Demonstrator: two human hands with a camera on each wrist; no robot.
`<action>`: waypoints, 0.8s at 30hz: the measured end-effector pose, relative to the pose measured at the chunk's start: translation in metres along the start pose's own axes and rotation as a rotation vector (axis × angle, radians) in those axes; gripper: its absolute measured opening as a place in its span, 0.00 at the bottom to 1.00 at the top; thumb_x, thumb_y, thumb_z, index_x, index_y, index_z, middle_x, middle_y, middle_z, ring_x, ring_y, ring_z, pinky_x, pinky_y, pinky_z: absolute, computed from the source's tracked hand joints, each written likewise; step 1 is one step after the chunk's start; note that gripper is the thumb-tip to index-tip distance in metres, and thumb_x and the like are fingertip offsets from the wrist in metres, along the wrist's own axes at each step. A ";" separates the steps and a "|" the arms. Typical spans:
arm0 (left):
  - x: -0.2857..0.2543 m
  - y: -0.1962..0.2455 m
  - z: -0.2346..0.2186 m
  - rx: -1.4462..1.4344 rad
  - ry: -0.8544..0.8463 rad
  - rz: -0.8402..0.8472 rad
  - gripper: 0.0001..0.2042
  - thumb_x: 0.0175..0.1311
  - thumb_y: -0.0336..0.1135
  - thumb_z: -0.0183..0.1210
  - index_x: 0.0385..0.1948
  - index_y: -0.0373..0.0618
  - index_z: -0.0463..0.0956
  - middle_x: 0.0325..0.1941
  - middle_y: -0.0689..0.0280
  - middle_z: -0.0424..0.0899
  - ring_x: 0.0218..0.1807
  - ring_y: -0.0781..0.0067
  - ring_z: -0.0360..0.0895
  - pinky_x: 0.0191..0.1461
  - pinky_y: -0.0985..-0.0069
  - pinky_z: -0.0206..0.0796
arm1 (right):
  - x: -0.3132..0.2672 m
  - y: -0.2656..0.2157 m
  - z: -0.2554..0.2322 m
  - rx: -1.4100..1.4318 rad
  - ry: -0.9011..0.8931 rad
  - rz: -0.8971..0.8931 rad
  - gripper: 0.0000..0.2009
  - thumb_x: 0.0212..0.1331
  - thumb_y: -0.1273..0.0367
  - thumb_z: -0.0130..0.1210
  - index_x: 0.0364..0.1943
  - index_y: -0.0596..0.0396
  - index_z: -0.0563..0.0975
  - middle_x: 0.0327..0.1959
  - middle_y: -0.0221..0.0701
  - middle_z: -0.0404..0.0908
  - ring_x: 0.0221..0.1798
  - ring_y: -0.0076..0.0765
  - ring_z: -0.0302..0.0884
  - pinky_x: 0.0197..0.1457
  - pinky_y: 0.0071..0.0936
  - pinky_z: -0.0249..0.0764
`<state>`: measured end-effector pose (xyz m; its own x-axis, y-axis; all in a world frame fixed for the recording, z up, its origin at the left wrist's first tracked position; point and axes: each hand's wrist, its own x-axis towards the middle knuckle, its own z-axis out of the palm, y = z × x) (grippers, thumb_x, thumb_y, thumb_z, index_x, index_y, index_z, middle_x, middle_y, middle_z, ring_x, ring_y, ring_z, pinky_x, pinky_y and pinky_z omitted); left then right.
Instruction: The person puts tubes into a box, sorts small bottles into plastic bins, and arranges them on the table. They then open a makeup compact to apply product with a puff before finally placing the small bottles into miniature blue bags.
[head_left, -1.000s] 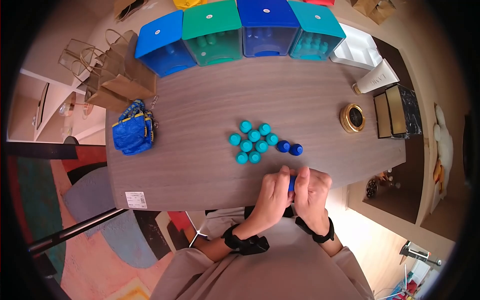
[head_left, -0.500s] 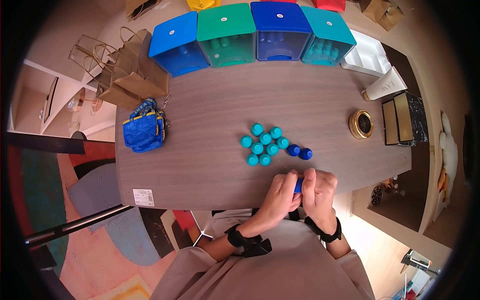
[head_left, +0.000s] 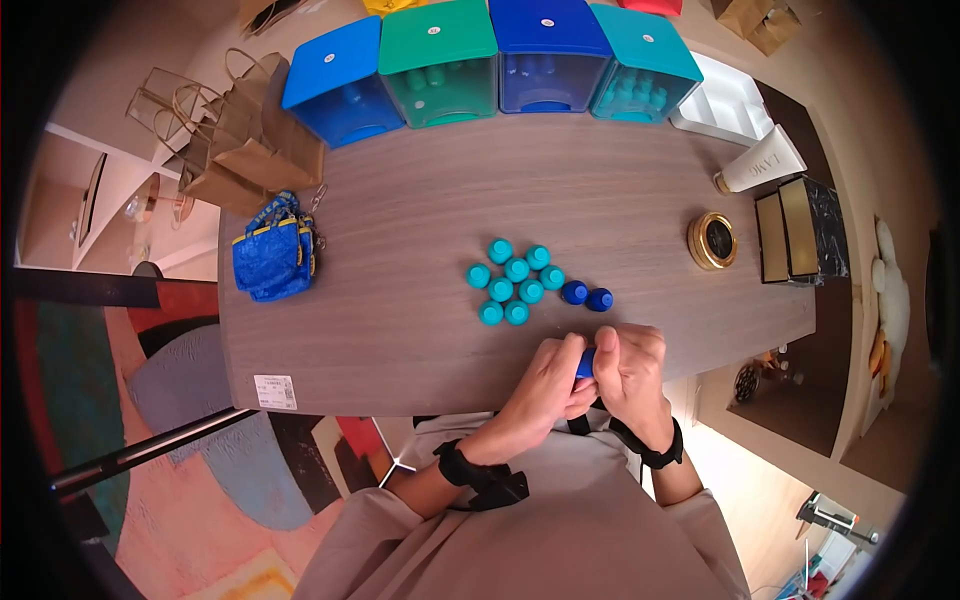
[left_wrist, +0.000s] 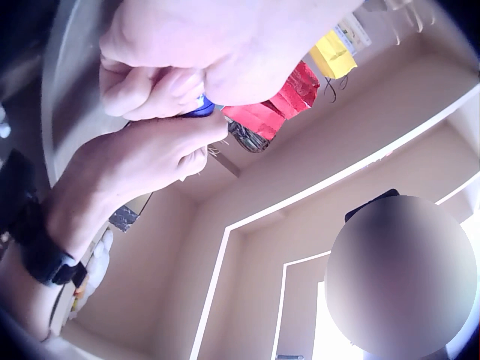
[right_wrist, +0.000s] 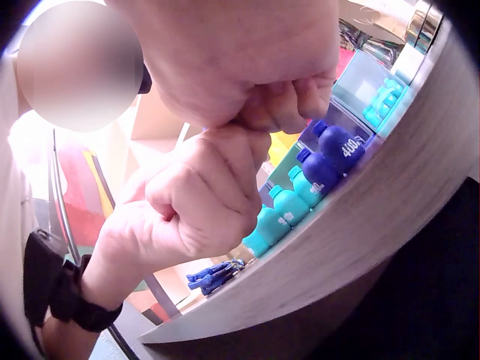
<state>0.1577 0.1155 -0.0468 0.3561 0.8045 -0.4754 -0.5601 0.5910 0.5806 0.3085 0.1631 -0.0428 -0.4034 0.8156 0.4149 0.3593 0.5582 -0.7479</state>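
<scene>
In front of my body, both hands meet around a small dark blue bottle (head_left: 585,364), most of it hidden by fingers. My left hand (head_left: 545,388) grips it from the left, and my right hand (head_left: 632,378) curls round it from the right with the thumb up along it. Only a sliver of blue shows between the hands in the left wrist view. Just beyond them on the table, two dark blue bottles (head_left: 587,296) stand side by side. Several turquoise bottles (head_left: 516,270) are grouped to their left; the right wrist view shows their narrow necks and white print.
Four lidded bins line the table's back: light blue (head_left: 335,65), green (head_left: 438,40), dark blue (head_left: 550,30) and turquoise (head_left: 648,45). Paper bags (head_left: 265,150) and a blue pouch (head_left: 273,258) sit left. A white tube (head_left: 762,162), gold-rimmed jar (head_left: 712,241) and black box (head_left: 800,230) stand right.
The head view has swung slightly one way and back. Both hands stay around the blue bottle, with small shifts of the fingers. The bottles on the table have not moved.
</scene>
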 end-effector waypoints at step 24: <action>0.052 -0.042 0.090 -0.061 -0.452 -0.298 0.27 0.90 0.49 0.35 0.20 0.52 0.54 0.15 0.78 0.53 0.16 0.84 0.46 0.22 0.76 0.41 | -0.063 0.001 -0.116 -0.270 0.111 0.161 0.25 0.83 0.69 0.49 0.19 0.60 0.64 0.14 0.36 0.61 0.14 0.42 0.58 0.23 0.42 0.53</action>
<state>0.2674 0.1377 -0.0365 0.7845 0.5562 -0.2742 -0.4233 0.8035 0.4186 0.4316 0.1301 -0.0098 -0.2343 0.8998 0.3681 0.6268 0.4292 -0.6503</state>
